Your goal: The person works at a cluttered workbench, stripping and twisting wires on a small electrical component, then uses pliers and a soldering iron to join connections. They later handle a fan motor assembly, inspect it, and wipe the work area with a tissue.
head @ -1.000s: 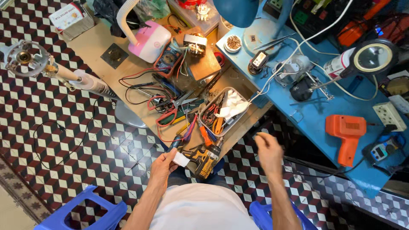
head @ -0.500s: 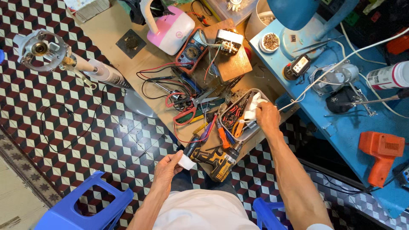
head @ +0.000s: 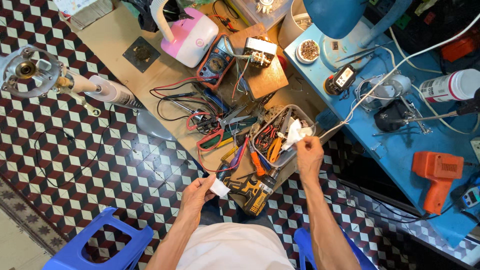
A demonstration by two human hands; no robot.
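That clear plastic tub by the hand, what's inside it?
The clear plastic tub holds orange-handled pliers and other hand tools, jumbled together. The right hand holds a crumpled white tissue over it, hiding what lies beneath.

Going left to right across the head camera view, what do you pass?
Fan motor → blue stool → pink lamp base → left hand → right hand → orange drill.
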